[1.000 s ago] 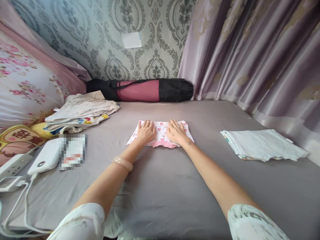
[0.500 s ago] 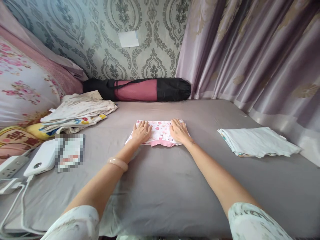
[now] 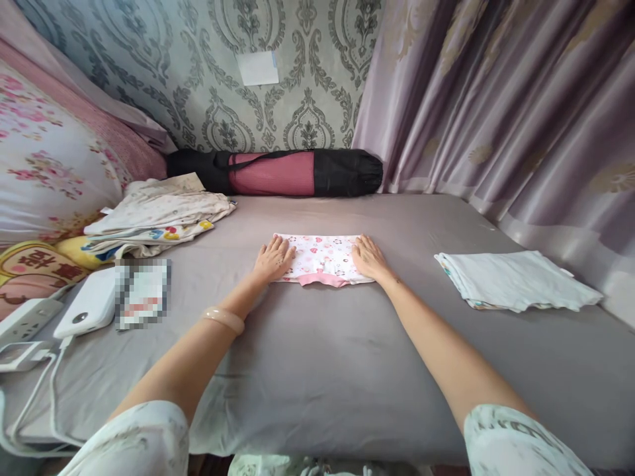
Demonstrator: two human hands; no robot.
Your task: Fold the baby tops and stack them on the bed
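Observation:
A small folded garment [image 3: 323, 254], white with pink and red prints and a pink band along its near edge, lies flat on the grey bed sheet [image 3: 337, 370]. My left hand [image 3: 274, 258] rests on its left end, fingers stretched out and pointing away from me. On the opposite end lies my right hand [image 3: 370, 256], palm down, with its fingers extended too. Both hands press on the cloth from above without gripping it. The parts of the garment under the palms are hidden.
At right sits a folded pale-blue cloth [image 3: 518, 279]. Several folded clothes [image 3: 159, 215] are stacked at left, near a white power bank [image 3: 92, 301], a power strip [image 3: 30, 320] and cables. A black and pink rolled bag [image 3: 272, 174] lies along the wall, beside the curtain [image 3: 446, 106].
My hands have slid apart, the left one to the left and the right one to the right, towards the garment's ends. More of its printed middle shows. The view has shifted slightly.

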